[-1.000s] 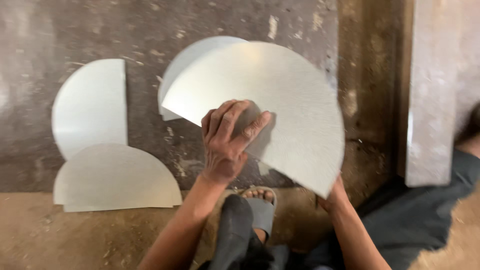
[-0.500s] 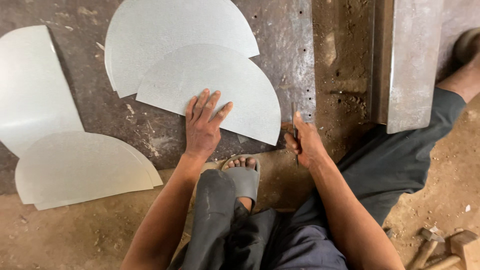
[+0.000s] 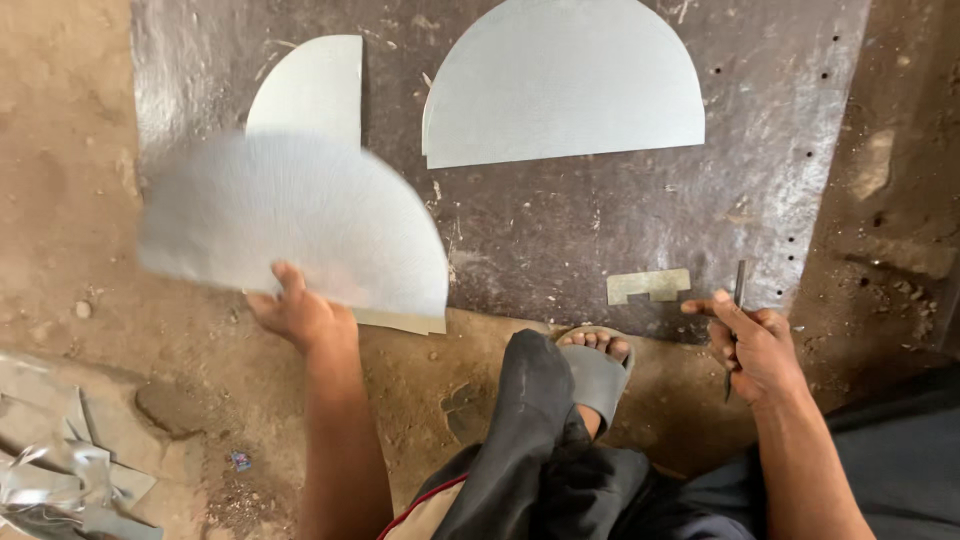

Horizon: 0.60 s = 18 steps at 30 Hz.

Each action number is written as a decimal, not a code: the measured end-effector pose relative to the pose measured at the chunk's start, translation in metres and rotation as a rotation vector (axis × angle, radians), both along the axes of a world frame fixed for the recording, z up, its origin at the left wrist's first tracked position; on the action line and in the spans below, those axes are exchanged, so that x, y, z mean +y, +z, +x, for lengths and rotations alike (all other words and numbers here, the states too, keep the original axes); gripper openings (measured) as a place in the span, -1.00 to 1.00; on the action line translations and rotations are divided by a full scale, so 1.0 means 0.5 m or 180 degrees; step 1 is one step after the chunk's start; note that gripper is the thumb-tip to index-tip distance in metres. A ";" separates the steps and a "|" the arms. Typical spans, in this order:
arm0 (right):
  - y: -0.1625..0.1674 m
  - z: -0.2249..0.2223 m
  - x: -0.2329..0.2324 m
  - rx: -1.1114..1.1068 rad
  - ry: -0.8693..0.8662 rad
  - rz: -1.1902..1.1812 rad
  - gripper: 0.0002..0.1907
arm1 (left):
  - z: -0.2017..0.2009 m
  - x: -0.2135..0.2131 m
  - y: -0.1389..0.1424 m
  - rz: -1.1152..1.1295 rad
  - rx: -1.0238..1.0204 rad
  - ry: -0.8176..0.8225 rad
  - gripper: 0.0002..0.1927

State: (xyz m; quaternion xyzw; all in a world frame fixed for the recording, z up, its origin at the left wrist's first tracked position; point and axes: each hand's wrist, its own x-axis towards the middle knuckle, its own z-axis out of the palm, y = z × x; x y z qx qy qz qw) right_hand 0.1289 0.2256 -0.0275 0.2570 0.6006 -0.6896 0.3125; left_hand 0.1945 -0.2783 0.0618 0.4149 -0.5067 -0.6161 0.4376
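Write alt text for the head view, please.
Left hand grips a blurred half-round metal sheet by its edge; right hand holds a thin dark tool near a small metal strip on the dark plate.

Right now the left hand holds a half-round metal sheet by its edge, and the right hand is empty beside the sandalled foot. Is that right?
Not quite. The head view shows the right hand is not empty: it grips a thin dark tool. The rest stands: the left hand holds the half-round metal sheet by its edge, and the right hand is beside the sandalled foot.
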 end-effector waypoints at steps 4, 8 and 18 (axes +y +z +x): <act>-0.031 0.002 0.003 0.0196 0.0032 0.0504 -0.69 | 0.132 -0.073 -0.134 0.1262 -0.0721 0.0531 -0.44; -0.026 0.008 0.005 0.1227 0.0732 0.2172 -0.74 | 0.187 -0.084 -0.185 0.1239 -0.2041 0.0766 -0.28; 0.033 -0.019 -0.066 0.2810 0.1666 0.2789 -0.67 | -0.242 0.215 -0.158 -0.2930 -0.2015 -0.2003 -0.25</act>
